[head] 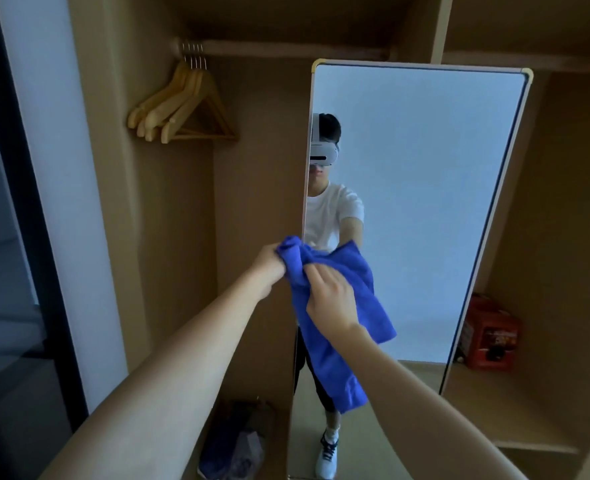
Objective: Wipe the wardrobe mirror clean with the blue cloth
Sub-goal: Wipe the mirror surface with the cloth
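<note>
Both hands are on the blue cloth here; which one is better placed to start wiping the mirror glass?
The right hand. It grips the blue cloth directly in front of the mirror, where most of the cloth hangs. The left hand holds a bunched corner at the mirror's left edge, off the glass.

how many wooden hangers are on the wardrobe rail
4, going by the hooks: the pale wooden coat hangers hang bunched together at the left end of the wooden wardrobe rail, overlapping, so another could be hidden behind them.
</note>
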